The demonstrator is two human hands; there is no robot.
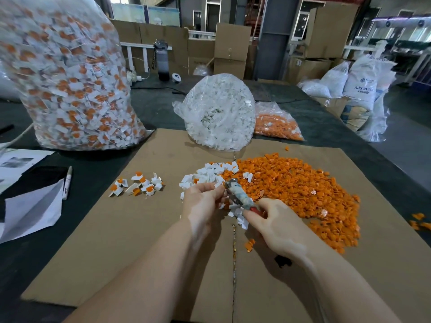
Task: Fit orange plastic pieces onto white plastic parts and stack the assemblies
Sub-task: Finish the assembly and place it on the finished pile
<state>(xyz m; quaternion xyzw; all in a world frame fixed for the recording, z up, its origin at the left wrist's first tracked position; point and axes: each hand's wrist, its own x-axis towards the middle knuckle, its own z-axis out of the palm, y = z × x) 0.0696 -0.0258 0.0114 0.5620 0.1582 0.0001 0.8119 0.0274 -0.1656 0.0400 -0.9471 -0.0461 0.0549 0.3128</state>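
A wide heap of loose orange plastic pieces (300, 183) covers the right half of the cardboard sheet (116, 241). A smaller heap of white plastic parts (205, 176) lies against its left side. Several fitted white-and-orange assemblies (137, 186) lie in a loose group further left. My left hand (200, 203) has its fingers curled around something small that I cannot make out. My right hand (270, 224) grips a short tool with a tape-wrapped, mottled handle (238, 194), its tip pointing up toward my left hand's fingers.
A big clear bag of finished assemblies (70, 78) stands at the back left. A bag of white parts (219, 113) and a bag of orange pieces (277, 124) sit behind the cardboard. A marker pen (67, 183) and papers (25, 201) lie at the left.
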